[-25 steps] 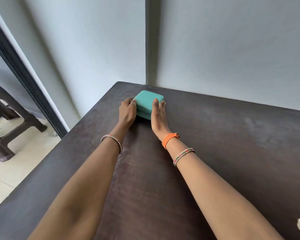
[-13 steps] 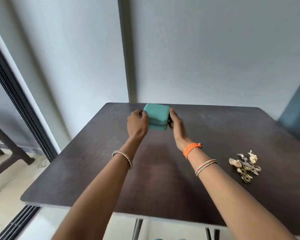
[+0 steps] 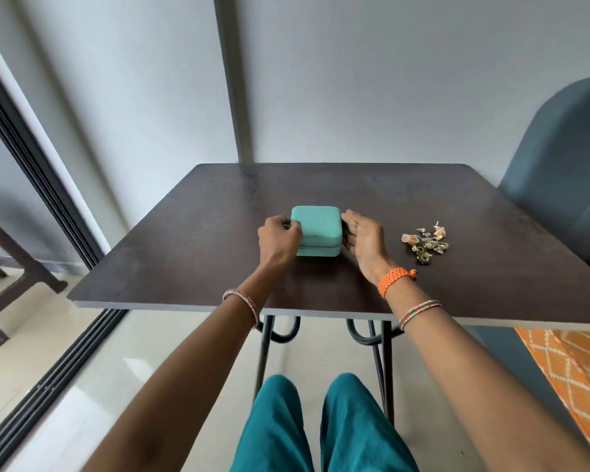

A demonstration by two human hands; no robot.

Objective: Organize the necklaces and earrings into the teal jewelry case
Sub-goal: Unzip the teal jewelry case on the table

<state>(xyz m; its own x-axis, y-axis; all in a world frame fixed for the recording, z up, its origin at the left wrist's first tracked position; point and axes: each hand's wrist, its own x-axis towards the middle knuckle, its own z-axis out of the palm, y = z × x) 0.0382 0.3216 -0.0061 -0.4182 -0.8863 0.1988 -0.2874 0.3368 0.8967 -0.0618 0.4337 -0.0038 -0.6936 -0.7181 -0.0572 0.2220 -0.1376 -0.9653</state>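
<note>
While no brand, label or writing can be read anywhere on it, the small rounded-square teal jewelry case [image 3: 316, 230] sits closed on the dark brown wooden desk [image 3: 491, 277], a little toward nine o'clock from the desk's middle. Its zip seam runs around the side facing the person. The left hand [image 3: 279, 242] is at the case's nine o'clock side, its grip curled with the fingertips pressed against the case's upper corner there; whether they pinch a zip pull cannot be told. The right hand [image 3: 363, 241] is at the three o'clock side, its grip spread, fingers extended along and touching that wall. So the case lies between the two grips, resting on the desk.

At three o'clock from the right hand, apart from it, lies a small heap of gold and silver metal earrings and necklaces [image 3: 425, 240]. An orange braided band [image 3: 395, 280] circles the right wrist.
</note>
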